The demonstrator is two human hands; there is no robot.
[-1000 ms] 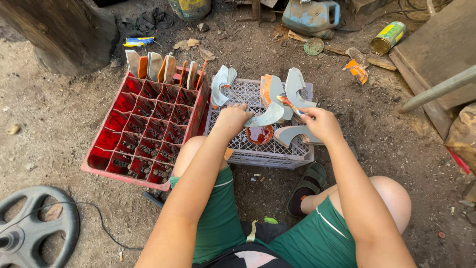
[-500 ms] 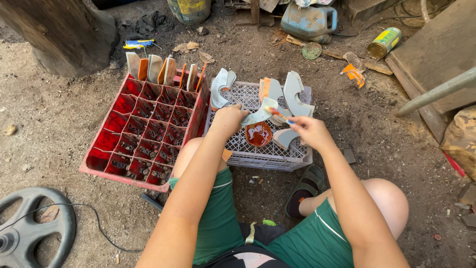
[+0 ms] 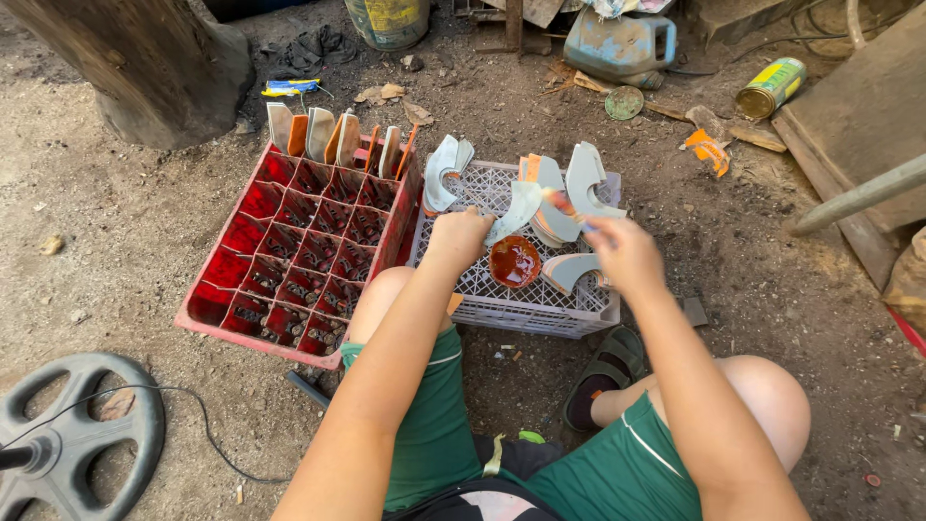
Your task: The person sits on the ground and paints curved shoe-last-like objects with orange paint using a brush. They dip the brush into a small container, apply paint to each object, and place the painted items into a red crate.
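My left hand (image 3: 457, 237) grips a curved grey piece (image 3: 522, 206) and holds it over an upturned grey mesh crate (image 3: 502, 301). My right hand (image 3: 623, 250) holds a small brush (image 3: 564, 203) whose tip touches that piece. A round tin of red-orange paint (image 3: 513, 261) sits on the crate between my hands. Several more curved grey pieces (image 3: 584, 179) lie or lean on the crate, some with orange edges.
A red compartmented crate (image 3: 289, 256) stands to the left, with painted pieces (image 3: 318, 133) propped along its far edge. A black wheel (image 3: 68, 434) with a cable lies at lower left. A sandal (image 3: 603, 374), a tree trunk (image 3: 145, 68), a blue jug (image 3: 622, 43), a can (image 3: 772, 87).
My right hand has moved the brush from the right side to the piece in my left hand. The left hand has shifted slightly while holding the piece.
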